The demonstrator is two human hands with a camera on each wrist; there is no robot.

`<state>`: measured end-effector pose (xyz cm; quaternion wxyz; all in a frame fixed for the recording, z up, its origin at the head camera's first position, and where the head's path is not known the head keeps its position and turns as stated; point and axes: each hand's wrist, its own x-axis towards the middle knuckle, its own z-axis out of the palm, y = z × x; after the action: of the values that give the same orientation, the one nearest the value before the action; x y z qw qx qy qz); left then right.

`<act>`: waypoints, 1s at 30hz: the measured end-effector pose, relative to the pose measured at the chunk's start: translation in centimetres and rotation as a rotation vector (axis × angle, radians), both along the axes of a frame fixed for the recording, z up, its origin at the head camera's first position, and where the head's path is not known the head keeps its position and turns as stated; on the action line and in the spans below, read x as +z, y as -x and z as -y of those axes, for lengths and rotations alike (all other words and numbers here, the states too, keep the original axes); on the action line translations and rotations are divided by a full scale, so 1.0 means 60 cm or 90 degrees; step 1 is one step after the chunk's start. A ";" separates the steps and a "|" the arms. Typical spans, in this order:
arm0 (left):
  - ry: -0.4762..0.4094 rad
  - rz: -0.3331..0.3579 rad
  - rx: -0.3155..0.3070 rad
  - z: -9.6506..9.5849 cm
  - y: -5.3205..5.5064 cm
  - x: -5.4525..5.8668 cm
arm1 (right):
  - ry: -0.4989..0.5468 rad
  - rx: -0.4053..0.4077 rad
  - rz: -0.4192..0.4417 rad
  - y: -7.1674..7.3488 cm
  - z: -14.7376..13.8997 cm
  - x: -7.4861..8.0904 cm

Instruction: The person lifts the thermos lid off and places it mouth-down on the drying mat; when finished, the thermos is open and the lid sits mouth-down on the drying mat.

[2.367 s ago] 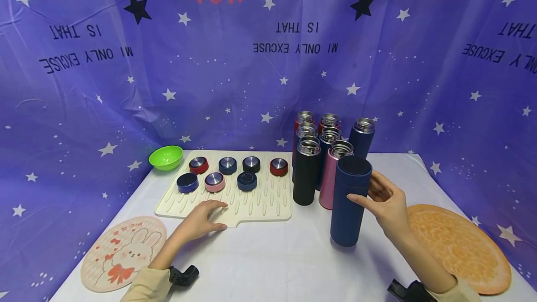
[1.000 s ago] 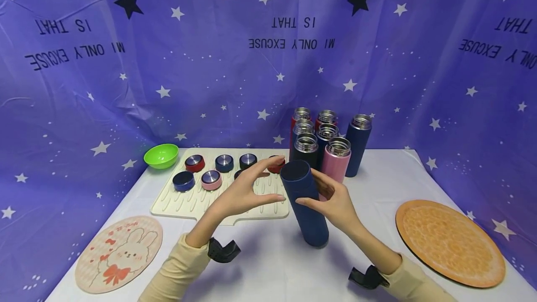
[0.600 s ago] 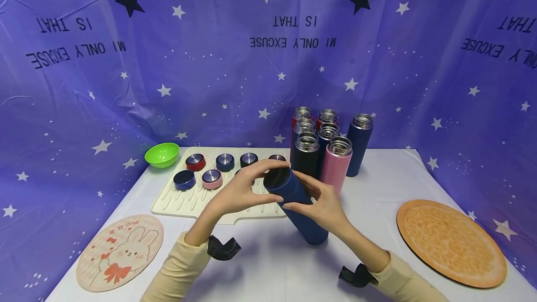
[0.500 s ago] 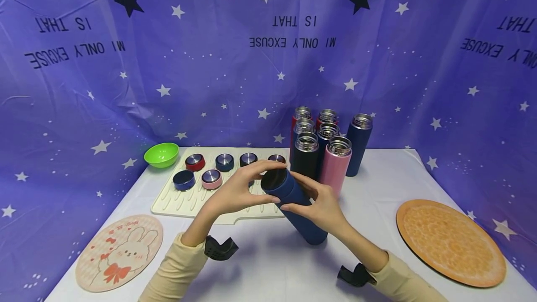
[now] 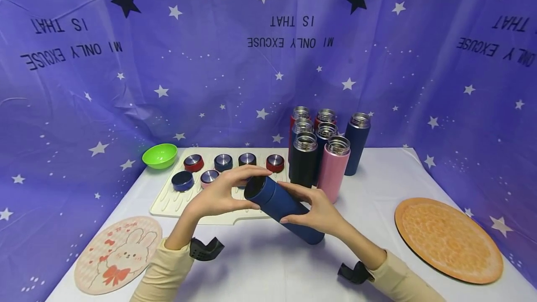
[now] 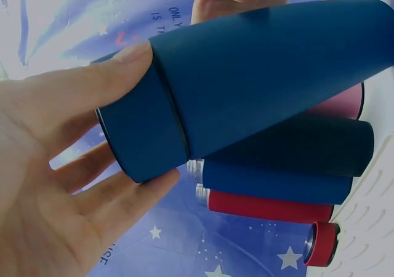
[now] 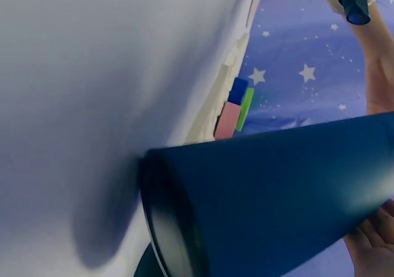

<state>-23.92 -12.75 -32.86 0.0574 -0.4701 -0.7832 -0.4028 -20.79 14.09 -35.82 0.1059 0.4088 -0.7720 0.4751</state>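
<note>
A dark blue thermos bottle leans in front of me, its capped end tilted up to the left and its base low over the white table. My left hand holds the blue cap, thumb on one side and fingers on the other. My right hand grips the body around the middle. A thin dark seam between cap and body shows in the left wrist view. In the right wrist view the bottle's round base faces the table, while most of the right hand is hidden there.
Behind stand several uncapped bottles, among them a black one and a pink one. A cream ribbed mat bears several loose caps, one of them red. A green bowl, a rabbit placemat and an orange round mat lie around.
The right hand has brought the blue bottle left from beside the pink one and tilted it. The left hand has come from the mat to its cap, and the tilt has grown.
</note>
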 end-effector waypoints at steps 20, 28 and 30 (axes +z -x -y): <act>-0.012 -0.078 0.012 -0.007 -0.014 0.000 | 0.016 -0.047 -0.055 0.015 0.003 -0.050; -0.015 -0.073 0.090 -0.021 -0.020 -0.004 | -0.011 -0.120 -0.147 0.005 0.000 -0.046; -0.016 -0.058 0.114 -0.026 -0.020 -0.005 | -0.027 -0.141 -0.172 0.005 0.000 -0.045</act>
<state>-22.75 -11.19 -33.15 0.1349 -0.4150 -0.8136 -0.3841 -21.06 14.12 -38.51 0.2514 0.3833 -0.8011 0.3848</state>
